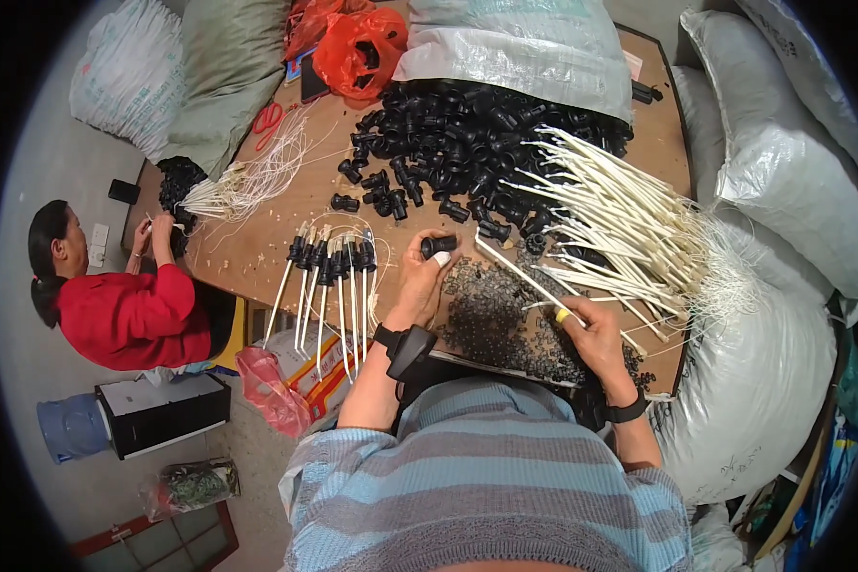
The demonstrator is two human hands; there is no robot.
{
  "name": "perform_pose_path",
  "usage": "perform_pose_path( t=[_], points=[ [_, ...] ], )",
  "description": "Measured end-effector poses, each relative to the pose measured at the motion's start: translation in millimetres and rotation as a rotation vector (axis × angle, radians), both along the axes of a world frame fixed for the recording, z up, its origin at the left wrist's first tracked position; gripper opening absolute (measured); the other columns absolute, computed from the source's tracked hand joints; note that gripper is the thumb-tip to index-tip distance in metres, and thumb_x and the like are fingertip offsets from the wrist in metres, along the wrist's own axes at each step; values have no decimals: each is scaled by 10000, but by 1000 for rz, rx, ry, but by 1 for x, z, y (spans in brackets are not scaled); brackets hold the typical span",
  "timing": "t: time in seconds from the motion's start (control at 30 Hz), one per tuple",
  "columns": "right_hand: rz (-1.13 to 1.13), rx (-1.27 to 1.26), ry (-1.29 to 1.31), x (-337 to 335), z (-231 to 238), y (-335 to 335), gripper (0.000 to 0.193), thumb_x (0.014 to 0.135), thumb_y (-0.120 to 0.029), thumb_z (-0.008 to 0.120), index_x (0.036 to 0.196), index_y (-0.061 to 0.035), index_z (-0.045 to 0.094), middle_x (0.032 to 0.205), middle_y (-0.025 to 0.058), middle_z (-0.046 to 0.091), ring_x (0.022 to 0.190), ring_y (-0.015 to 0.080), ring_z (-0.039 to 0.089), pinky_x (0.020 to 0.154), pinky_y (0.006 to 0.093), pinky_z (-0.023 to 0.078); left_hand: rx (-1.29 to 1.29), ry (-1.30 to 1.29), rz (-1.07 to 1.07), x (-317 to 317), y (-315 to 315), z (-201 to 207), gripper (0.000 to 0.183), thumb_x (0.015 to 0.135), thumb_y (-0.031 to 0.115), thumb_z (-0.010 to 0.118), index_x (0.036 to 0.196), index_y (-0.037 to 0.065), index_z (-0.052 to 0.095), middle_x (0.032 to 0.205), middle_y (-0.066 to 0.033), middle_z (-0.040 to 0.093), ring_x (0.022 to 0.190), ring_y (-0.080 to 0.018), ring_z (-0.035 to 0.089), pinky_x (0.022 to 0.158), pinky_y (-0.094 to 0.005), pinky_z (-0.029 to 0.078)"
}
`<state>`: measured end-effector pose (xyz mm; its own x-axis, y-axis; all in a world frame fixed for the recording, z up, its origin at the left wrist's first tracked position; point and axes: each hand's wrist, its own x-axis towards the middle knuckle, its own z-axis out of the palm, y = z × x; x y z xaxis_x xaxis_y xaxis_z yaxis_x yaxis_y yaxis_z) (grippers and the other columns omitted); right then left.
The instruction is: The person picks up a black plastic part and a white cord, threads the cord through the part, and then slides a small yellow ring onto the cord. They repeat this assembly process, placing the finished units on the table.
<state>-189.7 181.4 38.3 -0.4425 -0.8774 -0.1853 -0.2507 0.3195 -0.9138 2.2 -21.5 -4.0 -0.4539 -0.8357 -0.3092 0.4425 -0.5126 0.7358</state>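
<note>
My left hand [425,276] is closed on a black plastic fitting [439,246], held above the table's near edge. Between the fingers of my right hand [597,338] is a white sleeved cable [520,272], its far end slanting up and left toward the fitting but apart from it. Yellow wrapping shows on a fingertip of the right hand. Beneath and between my hands lie many small dark clips [496,319]. To the right spreads a bundle of white cables [620,229]. Left of my left hand, several cables with black fittings [329,259] lie in a row over the edge.
A heap of black fittings [467,143] covers the table's middle, below a white sack [515,48]. Big white sacks [782,153] crowd the right side. At the left a person in red [129,310] works beside more cables [221,195]. Red scissors [268,118] lie farther back.
</note>
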Motion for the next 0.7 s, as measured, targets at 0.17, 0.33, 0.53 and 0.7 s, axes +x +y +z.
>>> perform_pose_path(
  t=[0.17,0.33,0.53,0.7],
  points=[
    [-7,-16,-16,1,1,1,224,846,-106,629,1036,6,671,832,84,700,752,110,620,680,262,479,-130,-78,-61,7,2,-5,289,799,-127,580,1054,7,555,1095,-123,617,944,-176,635,813,-265,558],
    [47,-124,50,1,1,1,210,848,-114,633,1016,-1,686,851,106,710,752,136,642,684,261,488,-108,-123,-131,4,6,4,420,746,-147,538,1149,-35,574,1068,-130,645,922,-179,655,834,-255,539],
    [257,-31,194,-14,24,2,199,847,-105,633,1015,-22,699,784,141,692,649,205,638,601,305,478,-191,-332,-369,10,4,35,466,716,-153,590,1156,-4,627,1054,-109,667,954,-168,649,871,-258,535],
    [390,-217,333,-13,12,-2,173,757,-49,676,927,-41,708,764,134,653,628,292,601,567,360,467,-1406,-469,-693,7,8,37,504,646,-24,720,1110,170,682,1057,-54,695,833,-196,672,730,-329,550]
  ],
)
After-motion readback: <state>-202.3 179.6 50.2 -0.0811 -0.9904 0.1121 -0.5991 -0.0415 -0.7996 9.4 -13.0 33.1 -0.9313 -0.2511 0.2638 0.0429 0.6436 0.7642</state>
